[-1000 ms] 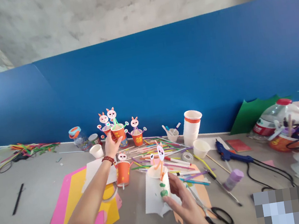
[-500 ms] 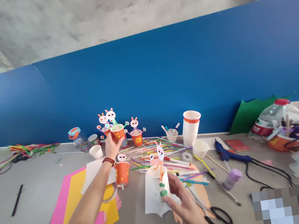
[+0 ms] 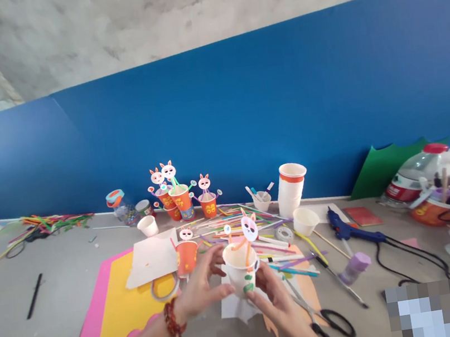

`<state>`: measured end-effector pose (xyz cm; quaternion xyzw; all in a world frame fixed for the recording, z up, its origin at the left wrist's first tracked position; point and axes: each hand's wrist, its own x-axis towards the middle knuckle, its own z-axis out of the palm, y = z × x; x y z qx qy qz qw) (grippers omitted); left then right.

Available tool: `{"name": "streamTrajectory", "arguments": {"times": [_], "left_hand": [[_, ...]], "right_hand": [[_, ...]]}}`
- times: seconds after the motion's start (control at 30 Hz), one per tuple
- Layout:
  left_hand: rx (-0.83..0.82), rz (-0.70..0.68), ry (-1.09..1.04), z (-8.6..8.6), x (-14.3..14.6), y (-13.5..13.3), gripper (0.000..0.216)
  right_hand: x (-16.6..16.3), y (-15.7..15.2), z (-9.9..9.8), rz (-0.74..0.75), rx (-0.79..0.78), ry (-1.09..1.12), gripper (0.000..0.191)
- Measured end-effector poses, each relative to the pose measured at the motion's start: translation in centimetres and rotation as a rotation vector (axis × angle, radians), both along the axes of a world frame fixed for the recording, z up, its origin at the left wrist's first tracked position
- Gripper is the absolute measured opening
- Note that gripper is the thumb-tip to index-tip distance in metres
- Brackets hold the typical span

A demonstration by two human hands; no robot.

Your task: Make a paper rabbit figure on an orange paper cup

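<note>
A white paper cup (image 3: 236,274) with green leaf prints is held at its right side by my right hand (image 3: 276,301), thumb in front and fingers partly hidden behind. A paper rabbit head (image 3: 250,228) on an orange pipe-cleaner stem rises from the cup, beside a small round paper piece on a stalk. My left hand (image 3: 203,287) is at the cup's left side, fingers apart and thumb tip close to the wall; whether it touches I cannot tell. Just beyond that hand stands an orange cup (image 3: 187,257) with a rabbit head.
Stacked orange rabbit cups (image 3: 181,200) and another orange cup (image 3: 209,208) stand by the blue panel (image 3: 242,115). Scissors (image 3: 314,313) lie right of my right hand, near a glue gun (image 3: 355,234) and glue stick (image 3: 355,268). Pink and yellow paper (image 3: 117,297) lies left.
My left hand has let go of the stacked orange cup at the back and come down to the white cup. The white cup is turned slightly in my right hand.
</note>
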<state>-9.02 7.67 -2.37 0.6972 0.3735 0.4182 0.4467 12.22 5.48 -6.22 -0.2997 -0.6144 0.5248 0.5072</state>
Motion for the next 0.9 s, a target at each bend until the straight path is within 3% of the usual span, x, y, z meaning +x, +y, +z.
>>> {"name": "streamTrajectory", "arguments": {"times": [0.13,0.23,0.37,0.43,0.6,0.7,0.77,0.9], "left_hand": [[-0.008,0.091,-0.135,0.1,2.5,-2.2,0.068],[-0.024,0.116,-0.162,0.3,3.3,-2.6,0.059],[-0.025,0.145,-0.166,0.5,3.1,-2.5,0.060],[0.022,0.229,-0.171,1.6,2.0,-1.5,0.062],[0.412,0.681,-0.195,8.1,-4.2,5.9,0.066],[0.608,0.977,-0.031,11.0,-7.4,11.7,0.067],[0.647,1.147,0.091,11.3,-8.4,15.0,0.064],[0.643,1.237,0.131,9.4,-8.3,18.7,0.065]], "right_hand": [[-0.5,-0.2,0.4,-0.068,0.073,-0.069,0.055],[-0.7,-0.3,0.7,-0.028,0.046,-0.082,0.052],[-0.6,-0.3,0.7,0.000,0.024,-0.100,0.056],[-0.5,-0.3,0.5,-0.019,0.019,-0.134,0.057],[-0.1,-0.3,-0.5,-0.096,-0.035,-0.181,0.053],[-0.2,-0.1,-1.0,-0.115,0.003,-0.169,0.049],[-0.2,-0.1,-1.2,-0.123,0.031,-0.166,0.047],[-0.2,0.0,-1.5,-0.128,0.044,-0.163,0.043]]}}
